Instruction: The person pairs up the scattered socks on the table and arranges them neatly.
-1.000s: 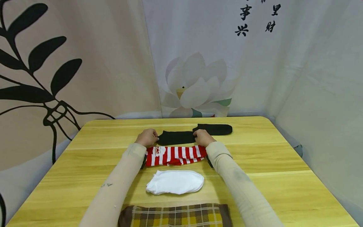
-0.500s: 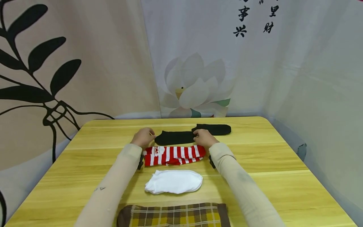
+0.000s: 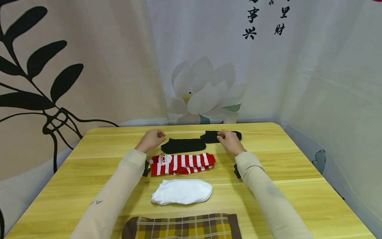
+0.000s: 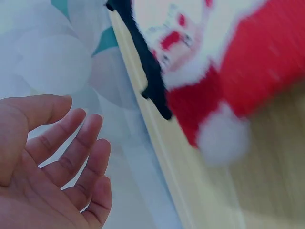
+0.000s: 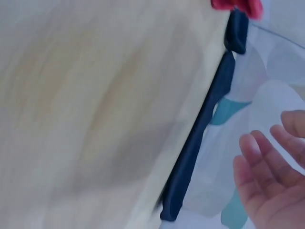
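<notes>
My left hand [image 3: 151, 140] is raised just left of the front black sock [image 3: 183, 146], its fingers relaxed and holding nothing. Over at the right, my right hand [image 3: 230, 141] overlaps the other black sock [image 3: 210, 136] in the head view; in the right wrist view its loosely bent fingers are apart with nothing in them. Both black socks lie flat end to end near the back edge. In front of them lies a red-and-white striped sock [image 3: 182, 164], and the left wrist view shows its Santa face and white pompom [image 4: 224, 136].
A white sock [image 3: 182, 192] lies nearer than the striped one. At the front is a folded plaid cloth piece [image 3: 185, 227] with brown ends, partly cut off by the frame. The wooden table [image 3: 298, 186] ends at a printed curtain [image 3: 125, 66] behind.
Both hands have come off the front black sock. The right hand has shifted right, before the back black sock, and the left hand has drawn slightly left and back.
</notes>
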`<state>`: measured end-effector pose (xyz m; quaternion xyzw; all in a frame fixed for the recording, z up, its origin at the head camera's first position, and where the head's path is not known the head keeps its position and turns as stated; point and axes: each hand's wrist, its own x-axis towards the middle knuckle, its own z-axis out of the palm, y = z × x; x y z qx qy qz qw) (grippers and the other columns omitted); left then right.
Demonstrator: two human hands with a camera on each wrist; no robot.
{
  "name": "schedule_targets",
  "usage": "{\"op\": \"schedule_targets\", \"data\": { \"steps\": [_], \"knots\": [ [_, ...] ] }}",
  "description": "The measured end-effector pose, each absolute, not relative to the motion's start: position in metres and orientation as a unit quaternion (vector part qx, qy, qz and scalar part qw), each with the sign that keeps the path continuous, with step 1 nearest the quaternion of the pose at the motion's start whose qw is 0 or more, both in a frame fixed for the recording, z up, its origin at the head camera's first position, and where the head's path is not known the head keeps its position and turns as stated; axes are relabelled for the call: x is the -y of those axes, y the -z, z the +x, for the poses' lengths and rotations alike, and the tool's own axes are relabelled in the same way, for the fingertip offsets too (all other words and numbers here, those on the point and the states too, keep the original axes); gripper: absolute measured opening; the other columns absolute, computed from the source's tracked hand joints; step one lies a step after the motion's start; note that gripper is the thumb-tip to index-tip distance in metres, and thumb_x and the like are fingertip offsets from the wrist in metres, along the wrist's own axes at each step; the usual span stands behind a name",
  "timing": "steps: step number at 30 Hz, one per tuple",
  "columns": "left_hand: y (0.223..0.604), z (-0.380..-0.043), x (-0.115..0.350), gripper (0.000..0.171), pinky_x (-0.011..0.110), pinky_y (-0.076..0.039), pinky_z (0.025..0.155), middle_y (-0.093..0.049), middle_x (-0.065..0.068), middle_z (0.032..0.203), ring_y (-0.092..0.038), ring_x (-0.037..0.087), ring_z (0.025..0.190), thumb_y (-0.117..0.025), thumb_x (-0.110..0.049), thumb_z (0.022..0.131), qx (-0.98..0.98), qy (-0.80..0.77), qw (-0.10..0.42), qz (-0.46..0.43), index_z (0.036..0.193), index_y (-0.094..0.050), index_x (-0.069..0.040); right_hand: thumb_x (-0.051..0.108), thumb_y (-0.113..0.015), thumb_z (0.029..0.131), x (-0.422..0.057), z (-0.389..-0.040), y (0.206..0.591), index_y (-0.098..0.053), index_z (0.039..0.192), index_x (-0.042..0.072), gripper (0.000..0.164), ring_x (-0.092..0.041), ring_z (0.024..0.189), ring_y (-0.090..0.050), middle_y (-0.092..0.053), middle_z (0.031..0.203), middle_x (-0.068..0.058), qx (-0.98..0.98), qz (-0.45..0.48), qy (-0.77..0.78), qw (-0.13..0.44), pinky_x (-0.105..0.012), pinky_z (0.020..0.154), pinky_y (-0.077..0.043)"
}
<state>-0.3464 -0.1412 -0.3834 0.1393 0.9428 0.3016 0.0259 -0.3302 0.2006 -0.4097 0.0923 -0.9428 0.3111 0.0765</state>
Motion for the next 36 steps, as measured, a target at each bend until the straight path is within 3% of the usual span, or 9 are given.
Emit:
{"op": "schedule_targets", "data": {
  "steps": [12,19,36],
  "knots": [
    [0.375,-0.355,0.100,0.029,0.048,-0.046,0.097,-0.061,0.018,0.121,-0.057,0.033,0.110,-0.055,-0.025,0.098,-0.934,-0.323,0.017,0.154,0.115,-0.062,-0.003,0.026,-0.047,0.102,-0.244,-0.322,0.400,-0.055,0.130,0.004,0.037,-0.034,0.110,-0.060,-0.062,0.123,-0.019,0.925,0.034,-0.362,0.109,-0.048,0.090,-0.049],
    [0.378,-0.365,0.076,0.029,0.046,-0.048,0.095,-0.062,0.017,0.120,-0.058,0.032,0.107,-0.056,-0.026,0.097,-0.929,-0.328,0.004,0.169,0.114,-0.064,-0.004,0.028,-0.045,0.102,-0.269,-0.319,0.407,-0.052,0.133,0.001,0.041,-0.037,0.111,-0.058,-0.060,0.122,-0.022,0.924,0.001,-0.366,0.113,-0.049,0.090,-0.048],
    [0.380,-0.376,0.016,0.026,0.042,-0.051,0.088,-0.065,0.015,0.115,-0.061,0.029,0.101,-0.056,-0.024,0.097,-0.920,-0.344,0.027,0.188,0.111,-0.066,-0.004,0.026,-0.044,0.102,-0.299,-0.323,0.427,-0.049,0.135,-0.005,0.046,-0.039,0.111,-0.058,-0.059,0.124,-0.027,0.919,-0.052,-0.376,0.110,-0.048,0.092,-0.048]
  ]
}}
